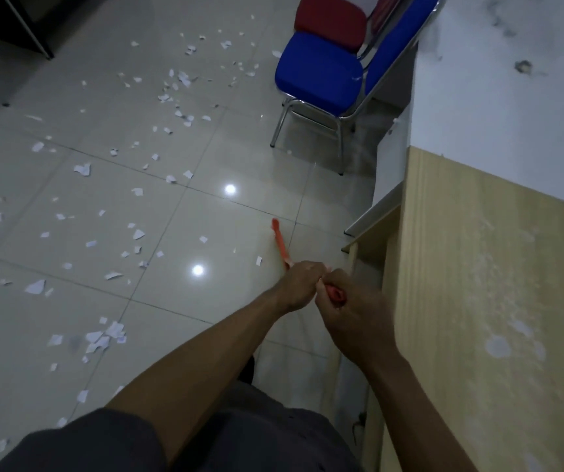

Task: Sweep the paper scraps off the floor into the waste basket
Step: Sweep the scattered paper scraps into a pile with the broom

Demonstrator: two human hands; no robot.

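Observation:
White paper scraps (103, 337) lie scattered over the glossy tiled floor (178, 206), mostly left and far of me. Both my hands grip an orange broom handle (280, 243) that points away toward the floor. My left hand (299, 284) is closed around the shaft, further along it. My right hand (348, 311) is closed on the near end, touching the left hand. The broom's head is not visible. No waste basket is in view.
A blue chair (321, 76) with chrome legs stands at the far right, a red chair (331, 18) behind it. A light wooden desk (478, 284) runs along my right side. Dark furniture legs (40, 42) stand at the far left.

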